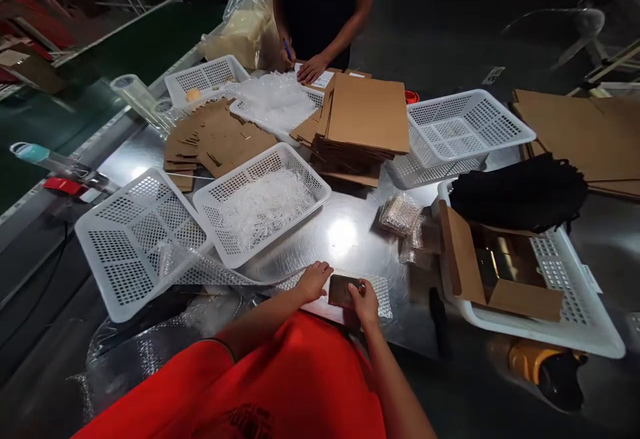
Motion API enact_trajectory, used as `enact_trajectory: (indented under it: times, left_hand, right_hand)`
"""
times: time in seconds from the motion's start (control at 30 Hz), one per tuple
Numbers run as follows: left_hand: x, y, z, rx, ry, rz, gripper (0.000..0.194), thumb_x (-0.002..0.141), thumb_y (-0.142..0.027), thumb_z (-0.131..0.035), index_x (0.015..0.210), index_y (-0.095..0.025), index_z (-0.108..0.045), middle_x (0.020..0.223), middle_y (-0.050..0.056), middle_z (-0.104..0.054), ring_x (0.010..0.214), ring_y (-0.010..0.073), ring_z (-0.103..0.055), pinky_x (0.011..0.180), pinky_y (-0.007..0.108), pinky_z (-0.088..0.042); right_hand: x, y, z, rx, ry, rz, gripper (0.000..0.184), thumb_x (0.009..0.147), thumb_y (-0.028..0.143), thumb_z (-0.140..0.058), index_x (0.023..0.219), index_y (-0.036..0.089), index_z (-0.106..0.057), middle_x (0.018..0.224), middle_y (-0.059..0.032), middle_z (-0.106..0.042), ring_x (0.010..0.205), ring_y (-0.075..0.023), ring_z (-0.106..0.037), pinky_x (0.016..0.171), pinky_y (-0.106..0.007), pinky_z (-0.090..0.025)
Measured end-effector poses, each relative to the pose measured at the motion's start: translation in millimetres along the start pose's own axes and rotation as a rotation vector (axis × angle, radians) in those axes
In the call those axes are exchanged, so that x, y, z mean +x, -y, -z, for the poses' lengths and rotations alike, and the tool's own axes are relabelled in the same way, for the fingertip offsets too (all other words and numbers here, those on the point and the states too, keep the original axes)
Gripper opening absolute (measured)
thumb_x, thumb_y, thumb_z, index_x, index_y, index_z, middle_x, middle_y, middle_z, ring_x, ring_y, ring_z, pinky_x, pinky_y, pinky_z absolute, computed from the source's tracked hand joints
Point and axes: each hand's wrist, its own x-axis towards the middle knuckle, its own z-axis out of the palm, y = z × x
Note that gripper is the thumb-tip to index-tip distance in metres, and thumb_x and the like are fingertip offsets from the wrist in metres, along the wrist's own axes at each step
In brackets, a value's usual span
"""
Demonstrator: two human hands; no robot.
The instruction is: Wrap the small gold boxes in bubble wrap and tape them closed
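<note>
My right hand [367, 302] grips the right end of a small dark brown flat box [339, 291], thumb on top. The box lies on a strip of bubble wrap [381, 290] at the table's front edge. Just left of the box, my left hand [314, 281] rests on the wrap with its fingers stretched out. The strip runs left, past my left wrist, to a white basket [117, 245]. Several bubble-wrapped packets [401, 215] are piled beyond my right hand.
White baskets stand around, one with shredded filler [270, 205]. Flat cardboard [370, 115] is stacked at the back. To the right, a basket [595, 332] bears an open carton [525, 299] and black cloth bags [520, 192]. A person [325, 12] opposite writes with a pen.
</note>
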Motion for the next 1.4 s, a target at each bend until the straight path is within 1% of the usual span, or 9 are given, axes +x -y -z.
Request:
enact_trajectory:
  times: [0.33, 0.5, 0.57, 0.7, 0.77, 0.83, 1.0, 1.2, 1.4]
  left_hand:
    - [-16.4, -0.2, -9.7, -0.04, -0.05, -0.005, 0.065, 0.08, -0.015, -0.069, 0.141, -0.02, -0.046, 0.15, 0.014, -0.05, 0.138, 0.0304, -0.045, 0.116, 0.047, -0.037]
    - [-26.1, -2.7, -15.0, -0.076, -0.071, -0.016, 0.063, 0.086, -0.017, -0.062, 0.145, -0.02, -0.042, 0.156, 0.017, -0.042, 0.144, 0.0306, -0.041, 0.12, 0.049, -0.034]
    - [-25.7, -8.0, -14.3, -0.084, -0.07, -0.062, 0.069, 0.085, -0.019, -0.064, 0.149, -0.024, -0.037, 0.162, 0.015, -0.035, 0.145, 0.0308, -0.039, 0.119, 0.049, -0.035]
    - [-18.1, -22.6, -9.2, -0.078, 0.026, -0.061, 0.084, 0.08, -0.027, -0.073, 0.153, -0.024, -0.031, 0.165, 0.014, -0.028, 0.142, 0.0332, -0.043, 0.117, 0.047, -0.037]
    - [-14.5, -28.0, -7.2, -0.067, 0.064, -0.034, 0.084, 0.079, -0.029, -0.074, 0.152, -0.021, -0.034, 0.163, 0.015, -0.033, 0.141, 0.0341, -0.044, 0.117, 0.047, -0.037]
    - [-12.8, -30.8, -7.0, -0.072, 0.063, -0.017, 0.081, 0.08, -0.029, -0.073, 0.151, -0.02, -0.036, 0.16, 0.016, -0.037, 0.141, 0.0344, -0.043, 0.118, 0.047, -0.036]
    - [-13.5, -27.4, -13.0, -0.14, 0.038, 0.02, 0.08, 0.079, -0.024, -0.069, 0.151, -0.019, -0.035, 0.16, 0.017, -0.035, 0.143, 0.0342, -0.041, 0.119, 0.048, -0.036]
    - [-14.1, -16.9, -18.1, -0.192, 0.008, 0.002, 0.082, 0.077, -0.023, -0.069, 0.151, -0.02, -0.035, 0.16, 0.016, -0.035, 0.144, 0.0329, -0.039, 0.12, 0.047, -0.035]
    - [-13.4, -11.2, -22.6, -0.225, -0.024, -0.005, 0.082, 0.077, -0.023, -0.072, 0.151, -0.023, -0.036, 0.161, 0.015, -0.036, 0.144, 0.0321, -0.039, 0.119, 0.048, -0.035]
  right_hand:
    - [-18.8, 17.9, 1.6, -0.251, -0.024, -0.097, 0.041, 0.087, 0.043, -0.051, 0.112, 0.014, -0.065, 0.112, -0.0202, -0.064, 0.106, -0.0323, -0.061, 0.086, -0.039, -0.046]
    - [-12.0, -11.2, 30.7, -0.236, -0.265, -0.072, 0.05, 0.087, 0.035, -0.042, 0.125, 0.006, -0.057, 0.119, -0.0266, -0.06, 0.115, -0.036, -0.057, 0.095, -0.045, -0.043]
    - [-5.4, -25.6, 42.9, -0.252, -0.282, -0.119, 0.05, 0.082, 0.033, -0.046, 0.123, 0.006, -0.058, 0.116, -0.0277, -0.062, 0.114, -0.0382, -0.057, 0.093, -0.047, -0.043]
    - [8.3, -40.5, 54.9, -0.21, -0.191, -0.139, 0.031, 0.073, 0.039, -0.058, 0.095, 0.017, -0.064, 0.086, -0.015, -0.067, 0.089, -0.0322, -0.063, 0.076, -0.04, -0.046]
    - [12.4, -40.6, 56.8, -0.181, -0.141, -0.115, 0.018, 0.071, 0.041, -0.058, 0.072, 0.023, -0.058, 0.07, -0.0083, -0.062, 0.076, -0.0277, -0.061, 0.069, -0.036, -0.044]
    - [13.4, -37.5, 58.2, -0.147, -0.098, -0.077, 0.022, 0.071, 0.043, -0.055, 0.059, 0.026, -0.048, 0.061, -0.0046, -0.057, 0.068, -0.0241, -0.057, 0.065, -0.035, -0.042]
    - [5.1, -24.8, 60.8, -0.04, -0.001, 0.029, 0.033, 0.071, 0.056, -0.05, 0.056, 0.027, -0.042, 0.055, 0.0002, -0.053, 0.057, -0.0182, -0.048, 0.059, -0.031, -0.037]
    - [3.5, -18.5, 69.0, -0.011, 0.005, 0.043, 0.043, 0.07, 0.068, -0.046, 0.056, 0.027, -0.043, 0.054, -0.0011, -0.053, 0.055, -0.0183, -0.046, 0.056, -0.031, -0.033]
    - [-0.5, -8.8, 68.9, -0.01, 0.061, 0.092, 0.044, 0.072, 0.067, -0.047, 0.055, 0.026, -0.046, 0.053, -0.0002, -0.052, 0.054, -0.0179, -0.047, 0.056, -0.03, -0.035]
